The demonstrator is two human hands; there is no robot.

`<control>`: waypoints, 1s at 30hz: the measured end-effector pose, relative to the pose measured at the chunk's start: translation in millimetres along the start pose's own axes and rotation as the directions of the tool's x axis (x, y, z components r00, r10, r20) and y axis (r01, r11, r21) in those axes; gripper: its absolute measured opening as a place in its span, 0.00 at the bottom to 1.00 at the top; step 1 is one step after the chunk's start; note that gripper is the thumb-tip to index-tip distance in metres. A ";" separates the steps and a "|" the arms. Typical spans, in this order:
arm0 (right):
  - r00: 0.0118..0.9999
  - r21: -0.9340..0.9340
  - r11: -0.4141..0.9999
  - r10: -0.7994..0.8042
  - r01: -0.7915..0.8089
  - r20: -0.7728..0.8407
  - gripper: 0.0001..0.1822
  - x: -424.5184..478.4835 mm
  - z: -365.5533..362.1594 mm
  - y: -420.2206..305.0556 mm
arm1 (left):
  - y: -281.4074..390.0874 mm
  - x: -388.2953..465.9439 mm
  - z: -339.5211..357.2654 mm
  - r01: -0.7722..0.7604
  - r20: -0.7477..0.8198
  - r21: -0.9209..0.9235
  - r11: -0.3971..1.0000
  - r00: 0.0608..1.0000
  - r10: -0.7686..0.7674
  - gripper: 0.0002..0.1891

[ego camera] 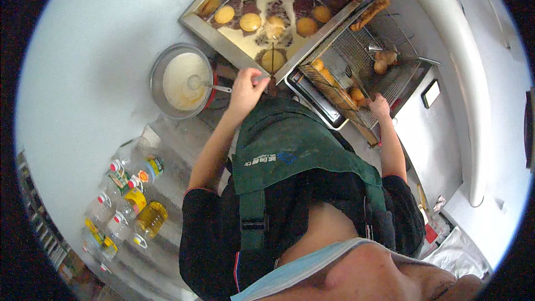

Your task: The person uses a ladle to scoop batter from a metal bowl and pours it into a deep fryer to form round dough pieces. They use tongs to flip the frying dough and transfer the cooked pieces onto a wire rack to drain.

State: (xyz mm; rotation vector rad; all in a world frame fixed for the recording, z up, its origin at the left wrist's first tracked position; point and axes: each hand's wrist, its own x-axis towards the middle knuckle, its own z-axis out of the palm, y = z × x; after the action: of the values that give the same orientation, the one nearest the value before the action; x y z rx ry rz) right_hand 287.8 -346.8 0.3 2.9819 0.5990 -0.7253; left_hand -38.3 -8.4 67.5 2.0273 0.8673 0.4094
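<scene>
My left hand (247, 88) is at the near corner of a metal fryer (228, 44), its fingers closed around the lower end of a thin metal rod (273, 56). The rod reaches over the foamy oil towards a blurred pale shape. Several round golden pieces of dough (250, 22) float in the oil. On the right, my right hand (379, 108) reaches into a wire draining rack (401, 83), fingertips beside fried balls (356, 93) at its near side. Whether the fingers hold a ball or only touch the rack cannot be told.
Left of the fryer stands a metal bowl (155, 92) of pale batter with a ladle (217, 88) in it. A black tray (317, 100) lies under the rack. A long fried dough stick (370, 13), a phone (431, 93) and several plastic oil bottles (151, 219) are around.
</scene>
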 end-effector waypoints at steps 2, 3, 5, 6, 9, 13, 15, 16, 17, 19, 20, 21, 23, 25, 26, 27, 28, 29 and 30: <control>0.997 0.075 0.994 -0.078 0.077 0.008 0.28 6.0 -4.3 2.9 | 13.1 -8.5 19.6 0.087 -0.034 0.062 0.994 0.996 -0.086 0.18; 0.993 0.114 0.987 -0.116 0.113 0.013 0.29 7.8 -5.2 2.2 | 8.9 -12.4 29.3 0.083 -0.062 0.178 0.980 0.995 -0.074 0.19; 0.999 0.251 0.968 -0.008 -0.004 0.046 0.28 26.3 11.7 24.7 | 16.2 -12.6 40.9 0.133 0.001 0.176 0.975 0.991 -0.135 0.21; 0.998 0.341 0.940 -0.005 -0.018 0.067 0.28 29.0 14.2 30.8 | 15.5 -14.4 47.7 0.167 -0.011 0.175 0.970 0.986 -0.167 0.22; 0.998 0.509 0.860 -0.010 -0.022 0.061 0.27 30.3 22.7 43.0 | 2.3 -16.6 61.4 0.135 -0.061 0.171 0.976 0.990 -0.126 0.21; 0.993 0.484 0.874 -0.026 -0.033 0.114 0.27 32.3 21.0 49.1 | -12.0 -11.8 68.7 0.251 -0.026 -0.014 0.968 0.968 -0.251 0.21; 0.989 0.446 0.894 -0.029 -0.039 0.144 0.28 32.8 20.6 50.2 | -17.4 -6.2 68.8 0.498 0.167 -0.369 0.785 0.866 -0.471 0.21; 0.987 0.414 0.909 -0.023 -0.044 0.156 0.28 34.2 19.4 49.5 | 0.3 0.2 62.7 0.546 0.190 -0.461 0.700 0.831 -0.523 0.20; 0.985 0.382 0.923 -0.018 -0.049 0.169 0.29 34.5 18.6 48.8 | 4.0 6.4 58.5 0.593 0.266 -0.487 0.641 0.800 -0.538 0.18; 0.996 0.208 0.976 -0.081 0.070 0.042 0.30 35.0 27.8 51.9 | 6.8 20.5 47.6 0.683 0.419 -0.512 0.521 0.728 -0.542 0.15; 0.993 0.113 0.987 -0.116 0.118 -0.018 0.30 35.6 33.3 54.7 | 9.0 24.8 44.6 0.678 0.453 -0.591 0.437 0.727 -0.516 0.09; 0.997 0.072 0.995 -0.077 0.075 0.023 0.31 33.8 32.6 46.3 | 7.1 27.9 41.8 0.689 0.477 -0.615 0.383 0.712 -0.516 0.08; 0.995 -0.021 1.000 0.007 -0.005 0.097 0.32 24.7 23.8 25.3 | 0.6 31.7 37.7 0.706 0.528 -0.658 0.263 0.681 -0.508 0.05; 0.995 -0.064 0.997 -0.036 0.042 0.096 0.32 22.0 26.2 22.1 | -7.6 38.4 39.2 0.723 0.593 -0.681 0.115 0.637 -0.493 0.05; 0.993 -0.069 0.996 -0.055 0.063 0.106 0.32 19.6 25.4 23.0 | -12.6 42.3 39.5 0.729 0.625 -0.683 0.042 0.614 -0.482 0.04; 0.990 -0.075 0.993 -0.080 0.090 0.119 0.31 16.5 23.6 18.7 | -23.8 43.5 38.9 0.740 0.654 -0.672 0.022 0.607 -0.451 0.04; 0.994 -0.067 0.994 -0.086 0.091 0.069 0.31 16.7 28.3 21.6 | -33.7 45.0 37.3 0.755 0.687 -0.655 0.002 0.597 -0.414 0.04; 0.996 -0.059 0.994 -0.090 0.091 0.019 0.30 17.6 32.0 24.6 | -43.2 47.2 36.1 0.771 0.719 -0.636 -0.016 0.585 -0.376 0.05; 0.995 -0.054 0.995 -0.090 0.088 -0.033 0.30 17.2 31.6 27.4 | -40.8 48.3 34.1 0.772 0.714 -0.635 -0.015 0.579 -0.394 0.06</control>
State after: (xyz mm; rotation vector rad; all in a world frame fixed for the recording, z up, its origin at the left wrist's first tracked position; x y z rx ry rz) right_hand 298.1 -369.2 -37.6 2.9422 0.7456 -0.6526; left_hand -2.2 21.1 12.9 0.3868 0.8719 -0.0216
